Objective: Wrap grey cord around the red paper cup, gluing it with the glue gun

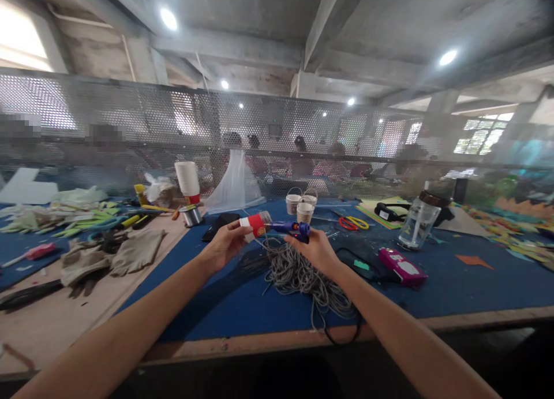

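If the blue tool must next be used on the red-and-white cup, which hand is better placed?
Probably the right hand: it holds the blue tool, with the narrow end facing the red-and-white cup. The left hand is occupied, holding that cup.

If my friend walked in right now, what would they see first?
Probably the red-and-white cup in the person's left grip and the blue glue gun in the right grip, near the middle of the picture. Just below them, a big tangle of grey cord sprawls on the blue tabletop. Behind the tangle stand three small cups with handles; off to the right lies a magenta box.
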Tool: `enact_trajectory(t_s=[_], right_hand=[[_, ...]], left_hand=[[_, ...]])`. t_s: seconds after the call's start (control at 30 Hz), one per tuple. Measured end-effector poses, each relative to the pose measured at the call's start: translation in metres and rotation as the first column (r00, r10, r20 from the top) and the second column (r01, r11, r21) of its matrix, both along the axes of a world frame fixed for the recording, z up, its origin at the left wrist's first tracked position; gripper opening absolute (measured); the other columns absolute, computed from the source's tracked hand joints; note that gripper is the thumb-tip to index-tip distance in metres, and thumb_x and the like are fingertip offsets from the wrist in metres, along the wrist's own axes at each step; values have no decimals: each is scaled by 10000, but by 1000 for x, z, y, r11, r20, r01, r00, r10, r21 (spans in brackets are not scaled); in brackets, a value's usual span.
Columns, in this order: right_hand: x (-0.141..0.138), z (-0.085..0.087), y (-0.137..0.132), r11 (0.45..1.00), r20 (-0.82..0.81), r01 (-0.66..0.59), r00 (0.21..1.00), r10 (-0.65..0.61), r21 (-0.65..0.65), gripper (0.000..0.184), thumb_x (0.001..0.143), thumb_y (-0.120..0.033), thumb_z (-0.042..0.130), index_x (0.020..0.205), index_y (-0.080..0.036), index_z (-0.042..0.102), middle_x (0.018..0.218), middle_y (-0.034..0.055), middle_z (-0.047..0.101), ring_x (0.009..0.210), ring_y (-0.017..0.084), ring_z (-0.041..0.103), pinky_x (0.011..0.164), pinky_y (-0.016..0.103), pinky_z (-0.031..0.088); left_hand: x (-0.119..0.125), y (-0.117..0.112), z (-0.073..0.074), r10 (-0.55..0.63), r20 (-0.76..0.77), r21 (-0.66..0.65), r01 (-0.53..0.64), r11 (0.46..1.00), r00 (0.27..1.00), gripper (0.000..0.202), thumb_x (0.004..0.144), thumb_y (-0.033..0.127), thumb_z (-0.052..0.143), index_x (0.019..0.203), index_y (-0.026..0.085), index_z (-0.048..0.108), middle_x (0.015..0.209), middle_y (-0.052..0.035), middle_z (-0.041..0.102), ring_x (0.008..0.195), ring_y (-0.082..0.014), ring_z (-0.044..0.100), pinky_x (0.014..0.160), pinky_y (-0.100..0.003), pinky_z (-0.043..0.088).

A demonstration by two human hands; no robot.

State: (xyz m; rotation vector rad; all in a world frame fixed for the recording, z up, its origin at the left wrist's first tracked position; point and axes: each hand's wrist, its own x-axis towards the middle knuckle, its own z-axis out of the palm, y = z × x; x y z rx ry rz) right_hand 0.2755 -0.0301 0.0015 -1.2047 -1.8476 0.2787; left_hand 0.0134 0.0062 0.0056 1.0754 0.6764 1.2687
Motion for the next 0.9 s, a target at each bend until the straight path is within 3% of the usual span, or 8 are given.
enact_trajectory(t_s=[0.1, 0.27, 0.37, 0.47, 0.57, 0.67, 0.9], right_hand=[[1, 7, 0, 990, -187, -77, 981, 54, -115, 373, 828, -564, 684, 953, -214, 654, 567, -43, 588, 499, 155, 569, 548, 263, 462], [9, 17, 5, 950, -429, -252, 890, 154, -183, 345, 843, -526, 639, 836, -182, 617, 603, -24, 589, 486, 123, 546, 535, 253, 469], [19, 16, 15, 956, -493, -219, 865, 99, -193, 394, 829, -547, 638, 864, -155, 645, 705, 24, 658, 567, 139, 598, 579, 258, 479], [34, 9, 28, 977, -384, -26, 921, -59, -212, 468, 800, -609, 638, 801, -143, 685, 644, 16, 636, 605, 155, 591, 576, 251, 439], [49, -2, 42, 956, -239, 127, 952, -192, -264, 499, 750, -649, 661, 709, -152, 682, 561, -4, 595, 564, 162, 563, 534, 249, 392], [60, -12, 52, 931, -73, 235, 962, -265, -278, 447, 755, -608, 680, 722, -163, 675, 587, 10, 644, 568, 178, 603, 539, 251, 400], [67, -17, 56, 823, 317, 509, 847, -426, -254, 479, 816, -656, 621, 683, -199, 677, 706, 88, 712, 713, 244, 692, 597, 280, 410]], left_hand=[[-1, 0, -1, -1, -19, -11, 1, 1000, 1000, 259, 708, 131, 810, 962, 138, 757, 948, -89, 764, 772, -168, 685, 700, -252, 522], [1, -3, 2, 6, -18, -17, -6, 1000, 1000, 249, 706, 114, 795, 952, 126, 757, 964, -102, 765, 782, -176, 694, 706, -256, 537], [3, -5, 4, 4, -19, -14, -4, 1000, 1000, 266, 694, 111, 800, 955, 96, 750, 962, -121, 765, 783, -179, 701, 707, -254, 546], [5, -7, 5, 4, -31, -23, -4, 1000, 1000, 282, 690, 110, 800, 967, 87, 749, 954, -123, 767, 754, -164, 697, 699, -245, 549], [6, -9, 5, 3, -33, -33, -4, 999, 999, 288, 680, 106, 807, 963, 89, 753, 947, -119, 773, 735, -153, 694, 704, -241, 551], [8, -9, 3, 5, -38, -35, -6, 999, 999, 316, 650, 100, 828, 958, 80, 757, 949, -131, 777, 739, -166, 707, 707, -248, 556], [11, -12, 2, -35, -44, -36, 33, 999, 998, 303, 643, 101, 843, 936, 77, 769, 946, -147, 782, 794, -208, 737, 817, -304, 568]])
